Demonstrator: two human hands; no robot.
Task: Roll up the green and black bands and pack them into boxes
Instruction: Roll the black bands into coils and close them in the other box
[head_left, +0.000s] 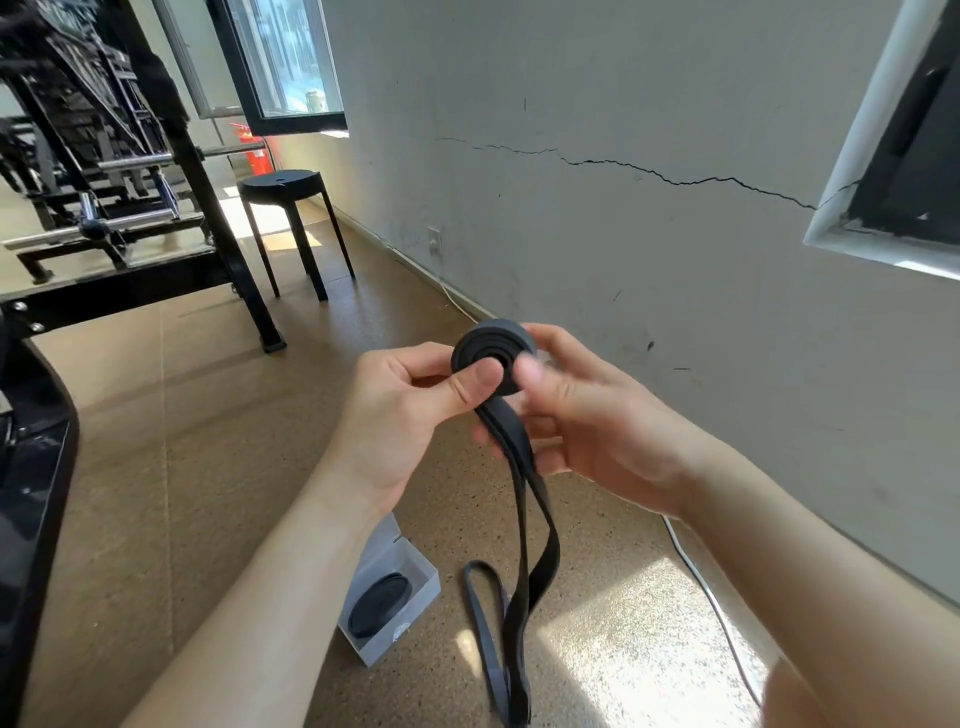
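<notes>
Hands met at mid-frame, both on the black band (540, 545). Left hand (410, 410) was curled, thumb pressed flat on the face of the band's wound coil (491, 356), the other fingers hidden behind it. Right hand (587, 421) gripped the coil from the opposite side: thumb on the face beside the left thumb, index finger over the rim, lower fingers curled round the loose length just under the coil. Right thumb was blurred. The coil stood on edge, flat face toward the camera, its spiral of layers showing.

The unrolled part of the band hung from the coil as two strands down to the floor (208, 467), where its end lay in a narrow loop.

Just beside that loop, below the left forearm, an open grey box (358, 647) sat on the floor. A rolled band (379, 605), black, lay flat inside it. The lid (382, 540) stood up on the far side, partly hidden by the forearm.

A white cable (711, 592) ran along the floor near the foot of the wall (623, 260), crossing a sunlit patch. A long crack (675, 179) ran across the grey wall.

Farther back, a black stool (283, 182) stood near the wall. A black weight rack (104, 156) with chrome bars filled the left side. Beyond the stool were an open window (291, 62) and a red fire extinguisher (257, 150).
</notes>
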